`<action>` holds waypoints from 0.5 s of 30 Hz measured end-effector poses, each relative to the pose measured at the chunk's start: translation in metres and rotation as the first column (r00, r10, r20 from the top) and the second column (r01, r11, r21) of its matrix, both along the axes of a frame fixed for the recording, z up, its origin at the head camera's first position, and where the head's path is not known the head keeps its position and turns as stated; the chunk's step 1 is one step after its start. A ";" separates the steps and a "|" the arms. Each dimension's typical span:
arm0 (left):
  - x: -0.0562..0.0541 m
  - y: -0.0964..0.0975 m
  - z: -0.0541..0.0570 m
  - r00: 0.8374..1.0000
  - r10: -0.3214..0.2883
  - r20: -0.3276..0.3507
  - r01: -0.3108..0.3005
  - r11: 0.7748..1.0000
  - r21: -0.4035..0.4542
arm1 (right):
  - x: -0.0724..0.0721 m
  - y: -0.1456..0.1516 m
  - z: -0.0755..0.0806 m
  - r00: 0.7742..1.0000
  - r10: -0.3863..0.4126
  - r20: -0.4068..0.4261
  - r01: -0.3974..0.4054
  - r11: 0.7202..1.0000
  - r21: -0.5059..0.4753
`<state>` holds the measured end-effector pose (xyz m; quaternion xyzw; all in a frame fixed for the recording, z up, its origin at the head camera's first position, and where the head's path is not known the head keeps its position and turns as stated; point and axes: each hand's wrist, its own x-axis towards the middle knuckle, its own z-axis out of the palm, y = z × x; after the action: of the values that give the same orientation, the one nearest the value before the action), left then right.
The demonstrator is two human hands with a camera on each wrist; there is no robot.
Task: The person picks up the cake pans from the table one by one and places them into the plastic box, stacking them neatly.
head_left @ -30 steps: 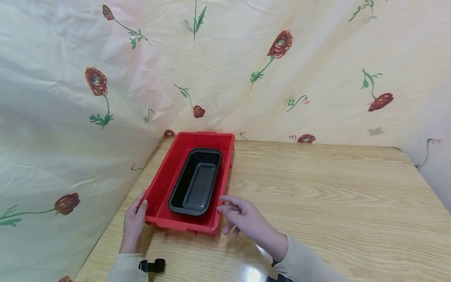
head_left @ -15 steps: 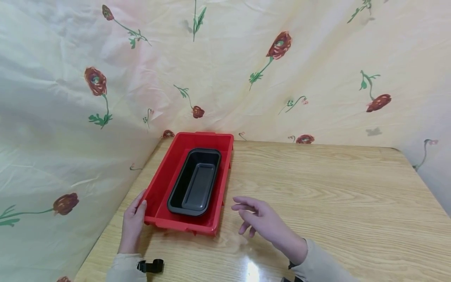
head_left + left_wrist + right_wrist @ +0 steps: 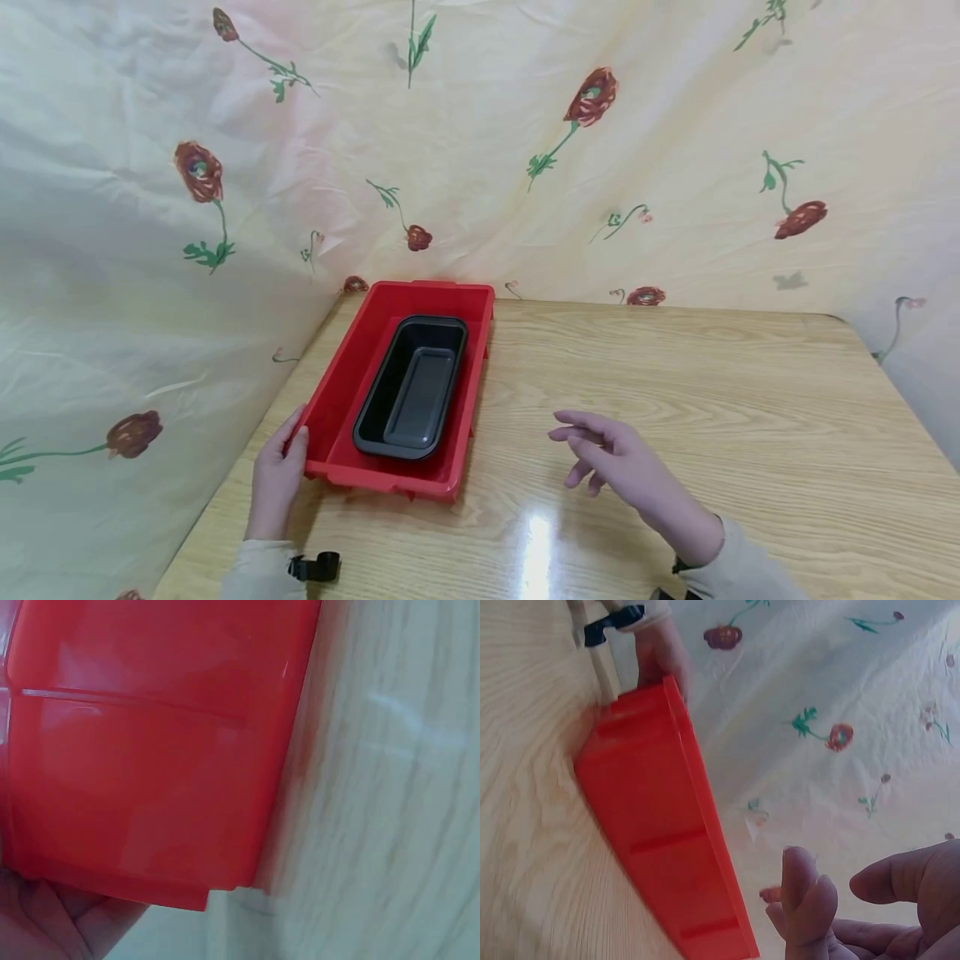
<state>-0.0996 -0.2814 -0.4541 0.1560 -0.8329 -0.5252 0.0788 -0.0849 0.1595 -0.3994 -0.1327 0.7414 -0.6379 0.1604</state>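
A deep red plastic tray (image 3: 330,396) stands on the wooden table, long side running away from me. Inside it lies a dark metal loaf pan (image 3: 420,396) with nothing in it. My left hand (image 3: 276,483) grips the tray's near left corner, thumb over the rim and fingers along the outside. In the left wrist view part of that hand (image 3: 56,919) shows at the lower left, against the red tray wall (image 3: 135,787). To the right of the tray, apart from it, my right hand (image 3: 626,467) hovers over the table, fingers loosely bent and holding nothing.
The wooden table (image 3: 675,375) stretches far to the right of the tray. A cloth with printed red flowers (image 3: 480,125) hangs behind the table and along its left side. Black straps (image 3: 315,567) sit on the wrists over light sleeves.
My right hand has moved right, away from the tray's right rim, and now hangs over bare wood. The left hand keeps its grip; tray and loaf pan stay put.
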 end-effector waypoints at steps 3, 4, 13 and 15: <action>0.000 0.001 0.003 1.000 0.025 -0.007 -0.026 0.988 -0.150 | 0.001 0.011 0.000 1.000 -0.021 -0.019 0.022 1.000 0.009; 0.000 0.002 0.004 0.999 0.032 -0.022 -0.036 0.980 -0.196 | 0.002 0.014 0.001 0.999 -0.027 -0.024 0.027 1.000 0.009; 0.004 0.011 0.019 0.988 0.014 -0.152 -0.092 0.851 -0.517 | 0.005 0.037 0.000 0.992 -0.110 -0.065 0.113 0.992 0.056; 0.005 0.017 0.024 0.989 -0.007 -0.151 -0.077 0.836 -0.544 | 0.005 0.041 0.000 0.987 -0.142 -0.071 0.147 0.987 0.069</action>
<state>-0.0951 -0.2644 -0.4303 0.1032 -0.9372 -0.2733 0.1906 -0.0799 0.2006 -0.3993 -0.0934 0.7771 -0.6152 0.0943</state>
